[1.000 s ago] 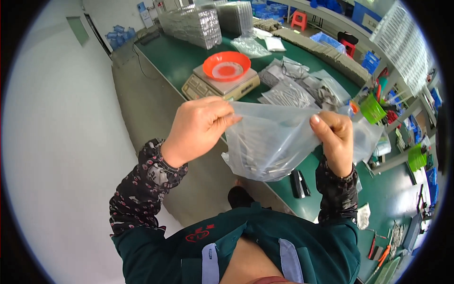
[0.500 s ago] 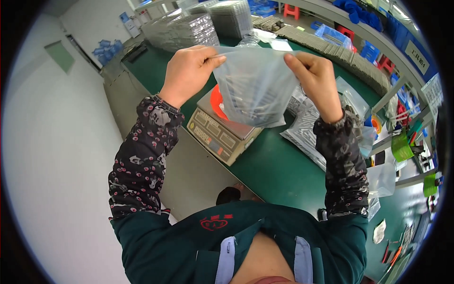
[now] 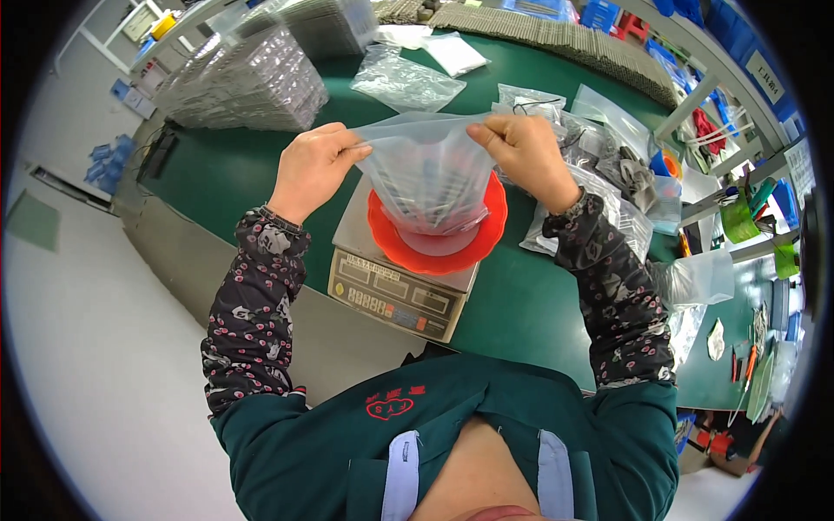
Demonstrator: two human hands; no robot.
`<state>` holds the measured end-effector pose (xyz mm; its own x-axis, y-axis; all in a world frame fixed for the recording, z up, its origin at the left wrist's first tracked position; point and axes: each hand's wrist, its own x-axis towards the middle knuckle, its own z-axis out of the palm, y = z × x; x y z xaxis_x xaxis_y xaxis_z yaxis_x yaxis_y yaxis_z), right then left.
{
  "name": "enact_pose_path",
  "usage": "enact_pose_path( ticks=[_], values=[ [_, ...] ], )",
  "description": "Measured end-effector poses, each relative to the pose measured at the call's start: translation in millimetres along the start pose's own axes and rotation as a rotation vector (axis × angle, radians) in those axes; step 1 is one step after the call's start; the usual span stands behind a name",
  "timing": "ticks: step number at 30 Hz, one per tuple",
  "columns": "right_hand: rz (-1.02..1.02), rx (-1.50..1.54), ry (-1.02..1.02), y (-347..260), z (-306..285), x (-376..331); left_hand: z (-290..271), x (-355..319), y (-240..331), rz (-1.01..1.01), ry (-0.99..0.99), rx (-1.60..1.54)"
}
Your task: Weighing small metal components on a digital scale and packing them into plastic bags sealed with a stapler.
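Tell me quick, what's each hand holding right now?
Left hand: closed, pinching the upper left edge of the clear plastic bag.
Right hand: closed, pinching the same bag's upper right edge.

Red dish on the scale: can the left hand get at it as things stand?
Probably yes, if the left hand lets go of the plastic bag: the bag hangs over part of the red dish, but its near side looks uncovered.
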<state>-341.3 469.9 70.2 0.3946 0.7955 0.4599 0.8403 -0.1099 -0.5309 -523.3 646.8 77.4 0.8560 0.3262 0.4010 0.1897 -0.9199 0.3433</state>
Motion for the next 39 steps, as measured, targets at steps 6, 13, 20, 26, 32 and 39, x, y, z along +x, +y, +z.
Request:
enact_pose_path(
  ticks=[6, 13, 20, 26, 32, 39],
  values=[
    [-0.168, -0.07, -0.157, -1, -17, -10, -2, 3, -21, 0.285, -0.146, -0.201],
    [-0.307, -0.248, -0.277, -20, -28, -14, -8, -2, -26, 0.273, -0.283, -0.278],
    [-0.28, -0.2, -0.148, -38, -29, -22, -17, -23, -14, 0.126, -0.176, -0.338],
    [-0.064, -0.096, 0.022, -39, -46, -59, -19, -70, -31, 0.038, 0.021, -0.309],
    [0.385, -0.132, -0.158, -14, -46, -165, -2, -168, -47, -0.47, 0.213, -0.31],
    [0.573, -0.012, -0.289, -12, -24, -224, 12, -207, -34, -0.612, 0.151, -0.208]
  ],
)
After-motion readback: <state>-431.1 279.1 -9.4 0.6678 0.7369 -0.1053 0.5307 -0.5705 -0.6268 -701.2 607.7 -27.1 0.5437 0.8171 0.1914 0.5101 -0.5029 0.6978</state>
